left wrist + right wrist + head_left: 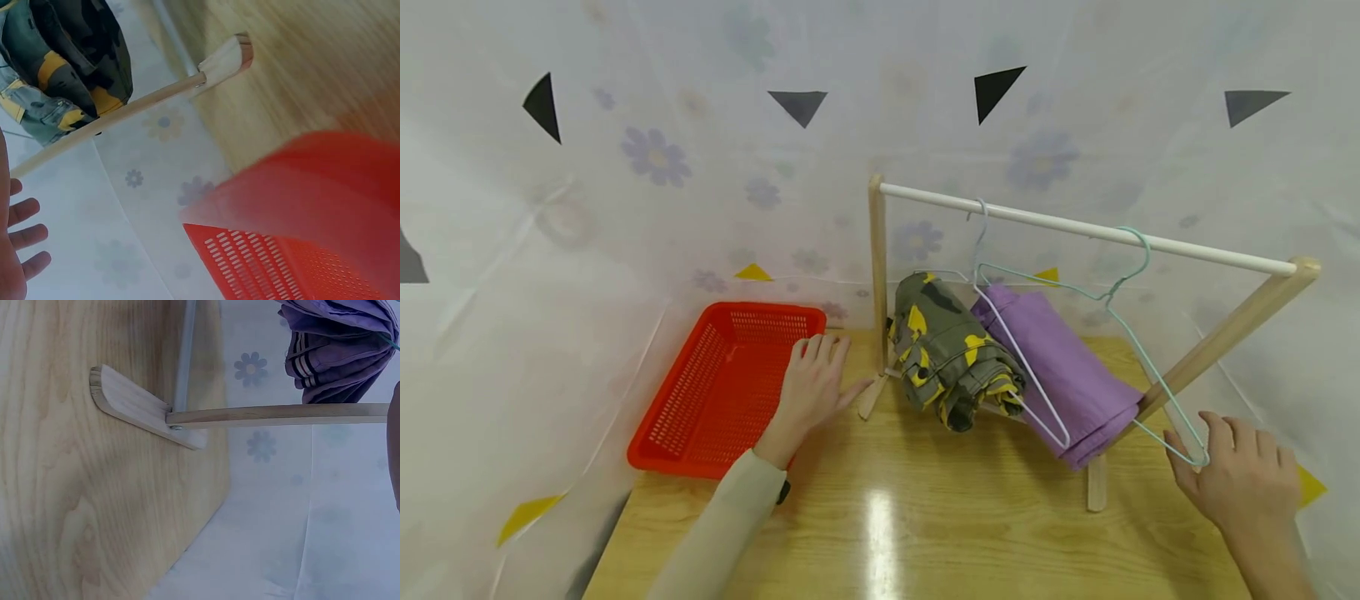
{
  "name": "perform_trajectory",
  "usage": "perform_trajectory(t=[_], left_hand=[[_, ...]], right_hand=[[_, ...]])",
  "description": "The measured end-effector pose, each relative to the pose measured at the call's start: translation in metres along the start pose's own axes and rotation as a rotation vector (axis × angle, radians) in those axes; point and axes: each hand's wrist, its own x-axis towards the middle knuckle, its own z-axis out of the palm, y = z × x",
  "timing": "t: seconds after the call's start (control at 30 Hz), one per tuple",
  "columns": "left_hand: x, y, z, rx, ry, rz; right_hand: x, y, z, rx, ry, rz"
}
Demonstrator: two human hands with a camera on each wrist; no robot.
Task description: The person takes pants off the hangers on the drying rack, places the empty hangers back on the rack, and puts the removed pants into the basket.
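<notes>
My left hand [812,385], fingers extended and thumb spread, is over the right side of the red plastic basket [658,408]. Nothing is in its grasp; in the left wrist view its fingertips [29,236] show at the left edge. On the white bar [1052,220] of a wooden rack hang two hangers. Folded camouflage cloth [958,350] in green and yellow hangs on the white hanger [1017,354]. Folded purple cloth [1063,375] is on the mint-green hanger [1159,375]. My right hand [1247,475] is at that hanger's right corner, fingers loosely extended, the corner overlapping it between thumb and forefinger.
The rack's wooden posts [1225,333] stand on flat wooden feet [137,403] on the wood-grain table [925,517]. Behind and beside the table hangs a pale flowered sheet [820,208] with black and yellow triangles.
</notes>
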Motion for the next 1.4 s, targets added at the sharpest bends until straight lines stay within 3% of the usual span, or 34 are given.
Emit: perform_trajectory(t=[0.3,0.57,0.9,1.1,1.23,1.4], left_hand=[[0.037,-0.002,0.014,0.007,0.035,-0.047],[0.065,-0.009,0.024,0.026,-0.006,-0.097],[0.097,-0.004,0.036,0.057,-0.089,-0.077],[0.105,-0.003,0.042,0.095,-0.082,-0.066],[0.105,-0.004,0.045,0.157,-0.058,-0.045],[0.105,-0.002,0.05,0.159,-0.034,-0.035]], right_hand=[[0.017,0.007,0.018,-0.047,-0.026,0.031],[0.028,0.006,0.033,-0.068,-0.011,0.028],[0.03,0.001,0.044,-0.079,-0.013,0.058],[0.031,0.002,0.048,-0.074,-0.026,0.054],[0.03,0.001,0.049,-0.047,-0.059,0.054],[0.028,0.0,0.048,-0.022,-0.106,0.059]])
